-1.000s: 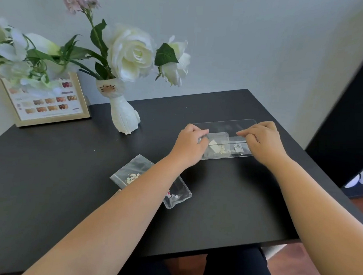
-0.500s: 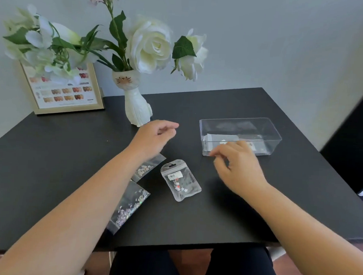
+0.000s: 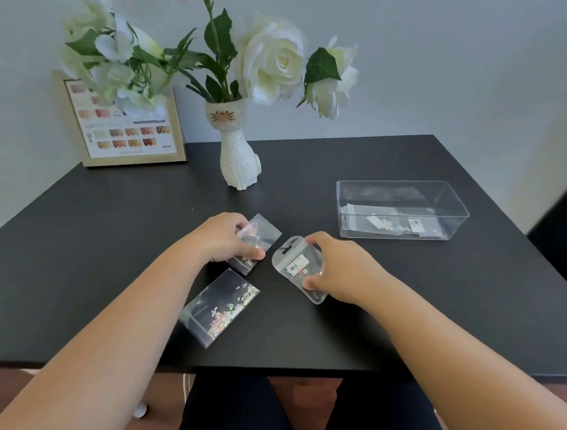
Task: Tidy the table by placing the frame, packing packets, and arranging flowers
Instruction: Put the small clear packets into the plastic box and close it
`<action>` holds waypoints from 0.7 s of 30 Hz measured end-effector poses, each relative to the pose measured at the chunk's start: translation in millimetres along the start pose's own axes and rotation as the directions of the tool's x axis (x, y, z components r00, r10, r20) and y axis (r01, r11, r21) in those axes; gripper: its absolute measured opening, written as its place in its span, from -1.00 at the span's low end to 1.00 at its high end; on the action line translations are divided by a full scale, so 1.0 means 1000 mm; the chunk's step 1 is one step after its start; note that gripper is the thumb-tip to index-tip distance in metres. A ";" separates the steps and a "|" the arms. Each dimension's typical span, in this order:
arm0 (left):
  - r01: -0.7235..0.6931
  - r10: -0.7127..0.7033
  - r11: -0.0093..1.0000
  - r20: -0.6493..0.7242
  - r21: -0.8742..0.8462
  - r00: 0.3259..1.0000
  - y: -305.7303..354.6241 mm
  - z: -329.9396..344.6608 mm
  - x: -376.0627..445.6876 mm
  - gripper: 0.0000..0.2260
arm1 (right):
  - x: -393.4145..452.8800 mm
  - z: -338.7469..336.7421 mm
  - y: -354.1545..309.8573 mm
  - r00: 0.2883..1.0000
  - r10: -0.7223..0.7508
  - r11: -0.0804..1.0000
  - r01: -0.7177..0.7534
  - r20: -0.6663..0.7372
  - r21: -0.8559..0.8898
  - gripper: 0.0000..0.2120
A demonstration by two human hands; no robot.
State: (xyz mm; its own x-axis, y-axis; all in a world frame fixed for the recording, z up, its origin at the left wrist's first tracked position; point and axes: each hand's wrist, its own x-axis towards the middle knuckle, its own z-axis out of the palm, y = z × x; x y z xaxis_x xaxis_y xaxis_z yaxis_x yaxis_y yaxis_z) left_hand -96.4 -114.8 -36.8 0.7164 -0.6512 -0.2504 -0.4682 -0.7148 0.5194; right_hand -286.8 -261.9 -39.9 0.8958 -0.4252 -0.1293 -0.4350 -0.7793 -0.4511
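My left hand (image 3: pixel 225 236) grips a small clear glitter packet (image 3: pixel 261 236) at mid-table. My right hand (image 3: pixel 335 267) holds a clear labelled packet with a hang hole (image 3: pixel 294 263), tilted up off the table. A third glitter packet (image 3: pixel 220 307) lies flat near the front edge, below my left hand. A clear plastic box (image 3: pixel 405 188) stands at the right with a packet (image 3: pixel 370 216) inside. A white cat-shaped vase (image 3: pixel 239 160) holds white flowers (image 3: pixel 270 59) at the back. A gold picture frame (image 3: pixel 178 133) leans on the wall at back left.
The black table (image 3: pixel 93 237) ends close to my lap at the front and beside a dark cabinet (image 3: pixel 564 226) at the right. The flowers overhang the frame and the back of the table.
Both hands left the clear box and came back to mid-table. My left hand closed on one glitter packet and my right hand picked up the labelled packet.
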 end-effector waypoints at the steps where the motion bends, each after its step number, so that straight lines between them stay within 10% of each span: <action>1: -0.031 0.031 0.999 -0.013 -0.021 0.999 0.001 0.002 0.000 -0.64 | -0.001 -0.002 0.003 1.000 -0.028 0.996 0.028 -0.009 0.086 -0.43; 4: -0.132 0.126 0.987 -0.070 -0.088 0.990 0.005 0.008 0.000 -0.91 | -0.005 -0.010 0.017 0.981 -0.117 0.946 0.157 -0.154 0.283 -0.59; 11: -0.381 0.377 0.925 -0.173 0.015 0.910 0.039 0.010 0.005 -0.69 | 0.003 -0.073 0.075 0.711 -0.007 0.900 0.312 -0.703 0.306 -0.73; 21: -0.679 0.707 0.705 -0.129 0.206 0.695 0.153 0.024 0.013 -0.42 | 0.027 -0.077 0.140 0.797 0.118 0.993 -0.100 -0.593 0.063 -0.63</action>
State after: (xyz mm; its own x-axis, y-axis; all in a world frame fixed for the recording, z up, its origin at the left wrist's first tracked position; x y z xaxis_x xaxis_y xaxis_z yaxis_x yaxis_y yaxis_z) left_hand -170.8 -239.0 20.2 0.2339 -0.9253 0.2984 -0.9227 -0.1145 0.3682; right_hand -330.5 -417.7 -38.3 0.6085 -0.7036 0.3670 -0.5159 -0.7021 -0.4908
